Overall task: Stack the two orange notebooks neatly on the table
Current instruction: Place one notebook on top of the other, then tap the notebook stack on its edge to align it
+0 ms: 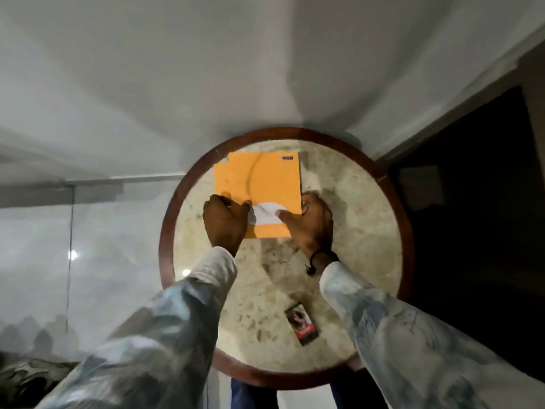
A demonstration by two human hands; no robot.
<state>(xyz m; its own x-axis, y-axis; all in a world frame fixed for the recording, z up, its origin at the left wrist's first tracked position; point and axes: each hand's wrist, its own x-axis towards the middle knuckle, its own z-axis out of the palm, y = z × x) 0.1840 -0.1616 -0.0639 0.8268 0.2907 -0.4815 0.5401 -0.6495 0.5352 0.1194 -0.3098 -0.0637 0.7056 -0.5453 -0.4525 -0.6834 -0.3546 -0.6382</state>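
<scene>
An orange notebook (265, 184) with a white oval label lies on the far half of the round marble table (354, 231). A second orange edge shows at its far left corner, so another notebook seems to lie under it, slightly offset. My left hand (225, 221) grips the near left edge of the notebook. My right hand (309, 222) holds the near right corner, thumb on the cover beside the label.
A small printed card or packet (303, 324) lies on the near part of the table. The tabletop has a dark wooden rim (165, 237). White walls stand behind, a dark opening to the right, glossy floor to the left.
</scene>
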